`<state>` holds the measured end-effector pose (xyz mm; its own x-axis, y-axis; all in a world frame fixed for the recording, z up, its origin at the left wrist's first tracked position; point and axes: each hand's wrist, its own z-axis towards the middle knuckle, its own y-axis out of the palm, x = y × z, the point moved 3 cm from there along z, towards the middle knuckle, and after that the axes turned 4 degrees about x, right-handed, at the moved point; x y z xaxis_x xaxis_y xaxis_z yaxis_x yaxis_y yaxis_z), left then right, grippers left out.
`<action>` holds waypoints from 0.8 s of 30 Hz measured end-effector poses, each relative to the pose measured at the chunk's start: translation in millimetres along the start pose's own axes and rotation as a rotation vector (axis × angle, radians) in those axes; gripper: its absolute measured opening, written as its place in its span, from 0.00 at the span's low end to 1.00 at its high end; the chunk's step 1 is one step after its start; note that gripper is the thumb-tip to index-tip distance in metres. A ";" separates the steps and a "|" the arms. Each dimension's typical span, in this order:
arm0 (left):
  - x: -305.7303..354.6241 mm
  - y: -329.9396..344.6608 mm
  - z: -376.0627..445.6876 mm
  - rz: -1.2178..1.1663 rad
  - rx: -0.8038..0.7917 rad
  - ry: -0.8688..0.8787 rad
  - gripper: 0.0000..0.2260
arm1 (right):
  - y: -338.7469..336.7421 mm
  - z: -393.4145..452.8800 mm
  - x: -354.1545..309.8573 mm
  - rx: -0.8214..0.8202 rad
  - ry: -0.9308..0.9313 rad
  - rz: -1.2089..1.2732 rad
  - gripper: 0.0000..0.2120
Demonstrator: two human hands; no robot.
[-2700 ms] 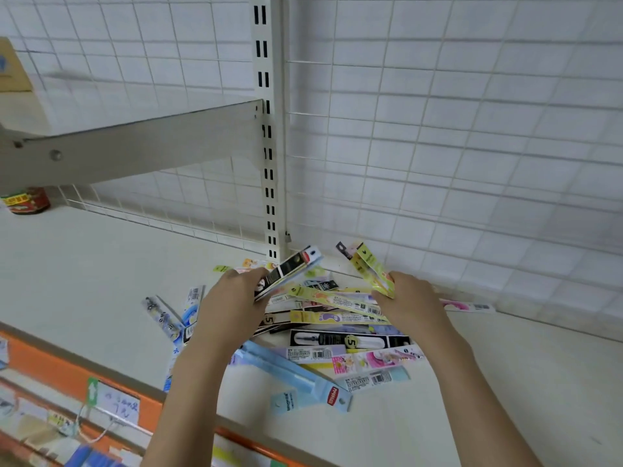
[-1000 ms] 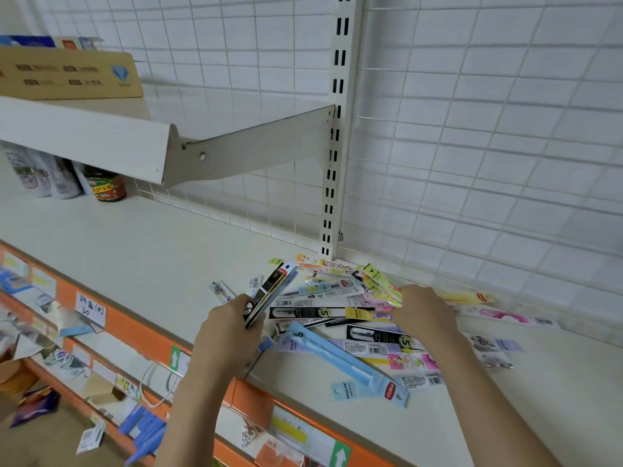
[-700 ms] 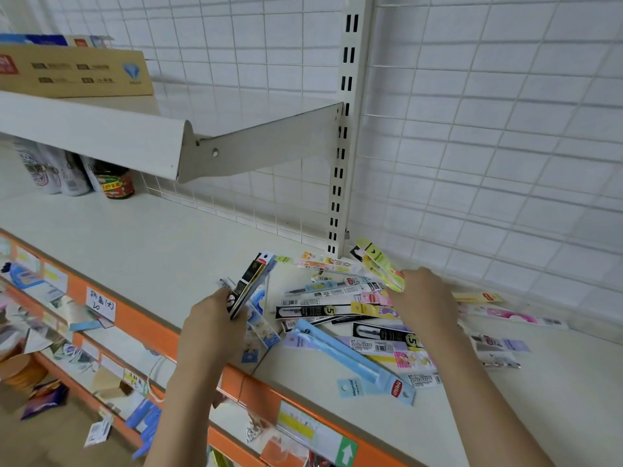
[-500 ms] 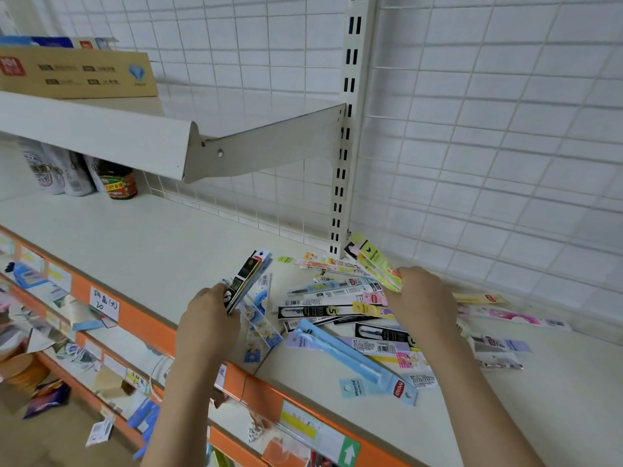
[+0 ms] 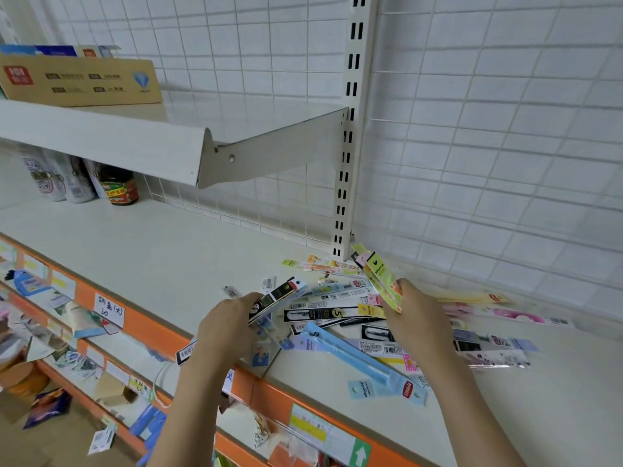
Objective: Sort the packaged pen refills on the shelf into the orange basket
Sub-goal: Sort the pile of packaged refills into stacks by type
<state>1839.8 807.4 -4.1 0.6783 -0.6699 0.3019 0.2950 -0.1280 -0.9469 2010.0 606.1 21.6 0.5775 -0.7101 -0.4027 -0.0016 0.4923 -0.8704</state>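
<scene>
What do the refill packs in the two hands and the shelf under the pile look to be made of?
Black pack in the left hand: glossy printed plastic or card, stiff. Yellow-green packs in the right hand: clear film over printed card, likely. Shelf: matte cream-painted metal, probably; flat, even surface.

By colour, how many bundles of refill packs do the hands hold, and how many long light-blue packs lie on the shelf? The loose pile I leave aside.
Black bundle, in the left hand: 1
Yellow-green bundle, in the right hand: 1
Long light-blue pack, on the shelf: 1
Total: 3
</scene>
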 end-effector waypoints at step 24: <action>-7.4 -27.1 11.2 -0.111 0.000 0.238 0.08 | -0.5 -29.4 0.3 0.008 0.033 0.141 0.04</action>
<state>1834.3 824.0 20.6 0.4640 -0.8052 0.3692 0.3590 -0.2101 -0.9094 1986.1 590.9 13.7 0.5449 -0.6497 -0.5301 -0.0741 0.5924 -0.8022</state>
